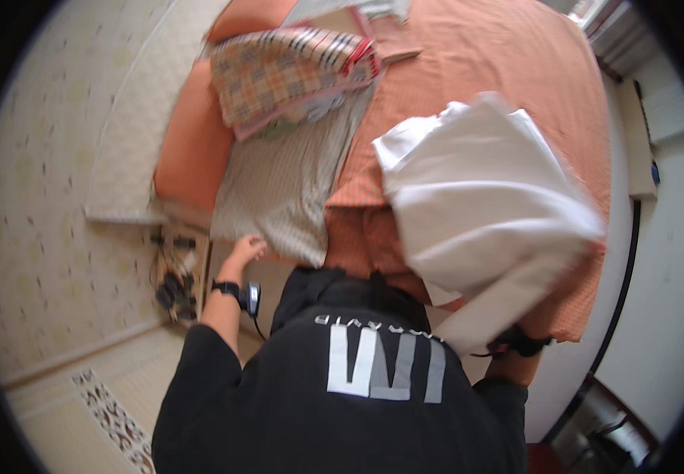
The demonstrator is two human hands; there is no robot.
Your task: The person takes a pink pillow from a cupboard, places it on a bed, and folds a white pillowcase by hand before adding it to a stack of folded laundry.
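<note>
A white long-sleeved garment (484,189) is spread over the orange bed sheet (466,53), with one sleeve hanging down beside my torso. My right hand (594,252) is at the garment's right edge, blurred and mostly behind the cloth; its grip does not show. At the near edge of a pale striped cloth (277,195), my left hand (250,247) has its fingers slightly bent, and I cannot tell whether they touch the cloth. Devices are strapped to both wrists.
A folded plaid blanket (283,77) lies on a pink-edged box or frame (241,131) holding cloth items. Orange cushions (191,148) line the headboard side. An open drawer or shelf (203,278) with dark items stands at left. Bedside furniture (644,148) is along the right wall.
</note>
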